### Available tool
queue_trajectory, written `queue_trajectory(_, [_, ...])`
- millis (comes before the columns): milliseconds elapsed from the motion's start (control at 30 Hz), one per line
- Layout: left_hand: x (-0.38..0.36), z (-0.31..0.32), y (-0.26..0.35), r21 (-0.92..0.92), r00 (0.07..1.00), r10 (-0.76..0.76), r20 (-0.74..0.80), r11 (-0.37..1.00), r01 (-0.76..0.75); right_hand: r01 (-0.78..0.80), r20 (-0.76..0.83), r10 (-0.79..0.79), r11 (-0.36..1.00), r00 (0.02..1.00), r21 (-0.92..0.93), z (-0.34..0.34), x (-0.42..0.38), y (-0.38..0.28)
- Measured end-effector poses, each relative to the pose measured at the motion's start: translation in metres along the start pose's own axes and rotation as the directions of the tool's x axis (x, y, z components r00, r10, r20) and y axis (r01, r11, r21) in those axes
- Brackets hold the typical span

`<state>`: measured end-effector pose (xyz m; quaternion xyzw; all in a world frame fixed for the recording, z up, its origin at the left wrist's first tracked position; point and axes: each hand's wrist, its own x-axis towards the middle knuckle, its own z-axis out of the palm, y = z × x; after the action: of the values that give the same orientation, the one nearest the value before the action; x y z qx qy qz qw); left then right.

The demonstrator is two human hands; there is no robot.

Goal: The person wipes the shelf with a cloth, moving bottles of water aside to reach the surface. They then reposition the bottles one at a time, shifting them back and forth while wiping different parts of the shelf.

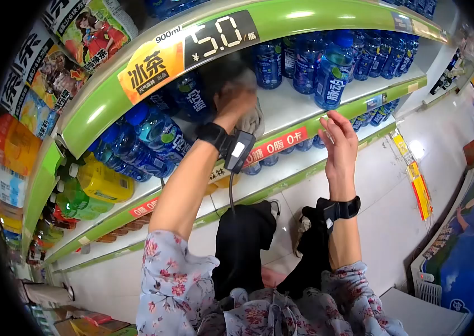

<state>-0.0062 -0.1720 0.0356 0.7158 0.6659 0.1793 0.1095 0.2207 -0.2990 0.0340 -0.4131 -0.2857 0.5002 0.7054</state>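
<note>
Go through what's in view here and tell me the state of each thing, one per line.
Left hand: reached into the shelf, pressing a grey cloth, motion-blurred.
Right hand: open, fingers spread, holding nothing, just below a blue bottle.
Blue bottle: upright, capped, at the shelf edge.
Yellow bottle: lying on its side.
Price strip: fixed to the shelf front, reads 5.0.

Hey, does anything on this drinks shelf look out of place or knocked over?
Nothing is spilled or toppled. The one oddity is a grey cloth lying on the white shelf under the left hand, among upright blue bottles. The right hand is open and empty.
</note>
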Motion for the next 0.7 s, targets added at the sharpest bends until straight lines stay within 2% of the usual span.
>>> queue_trajectory(33, [0.007, 0.018, -0.018, 0.135, 0.982, 0.156, 0.104, 0.976, -0.169, 0.001, 0.014, -0.001, 1.000, 1.000, -0.013, 0.001, -0.001, -0.001])
queue_trajectory(133, [0.037, 0.013, -0.014, 0.214, 0.954, 0.069, 0.290, 0.968, -0.135, -0.030, 0.048, 0.031, 0.999, 0.998, -0.021, 0.001, -0.009, 0.002])
queue_trajectory(233, [0.050, 0.006, -0.013, 0.247, 0.948, 0.048, 0.314, 0.960, -0.130, -0.132, 0.104, 0.125, 0.989, 0.987, 0.069, 0.008, -0.012, 0.003])
queue_trajectory(267, [0.050, 0.005, -0.013, 0.164, 0.968, 0.044, 0.247, 0.983, -0.087, -0.135, 0.120, 0.126, 0.988, 0.985, 0.071, 0.010, -0.011, 0.006])
queue_trajectory(367, [0.063, -0.016, -0.003, 0.159, 0.948, 0.035, 0.317, 0.983, -0.090, -0.143, 0.139, 0.133, 0.988, 0.981, 0.059, 0.012, -0.012, 0.010])
queue_trajectory(400, [0.130, 0.024, -0.055, 0.303, 0.916, 0.047, 0.398, 0.936, -0.180, -0.143, 0.131, 0.135, 0.988, 0.982, 0.052, 0.013, -0.013, 0.010])
queue_trajectory(500, [0.159, 0.045, -0.072, 0.612, 0.980, 0.186, 0.067, 0.768, -0.188, -0.140, 0.146, 0.136, 0.990, 0.980, 0.017, 0.013, -0.010, 0.010])
queue_trajectory(533, [0.150, 0.036, -0.069, 0.557, 0.979, 0.201, -0.035, 0.817, -0.148, -0.145, 0.142, 0.140, 0.989, 0.980, 0.022, 0.014, -0.008, 0.012])
queue_trajectory(567, [0.139, 0.025, -0.067, 0.419, 0.967, 0.218, -0.135, 0.897, -0.144, -0.143, 0.155, 0.138, 0.989, 0.978, 0.022, 0.015, -0.004, 0.014])
queue_trajectory(600, [0.136, 0.021, -0.065, 0.353, 0.958, 0.221, -0.185, 0.924, -0.146, -0.146, 0.167, 0.141, 0.989, 0.976, 0.023, 0.016, 0.001, 0.016])
queue_trajectory(700, [0.132, 0.018, -0.054, 0.359, 0.955, 0.203, -0.216, 0.926, -0.116, -0.189, 0.197, 0.179, 0.981, 0.964, 0.034, 0.023, 0.014, 0.024])
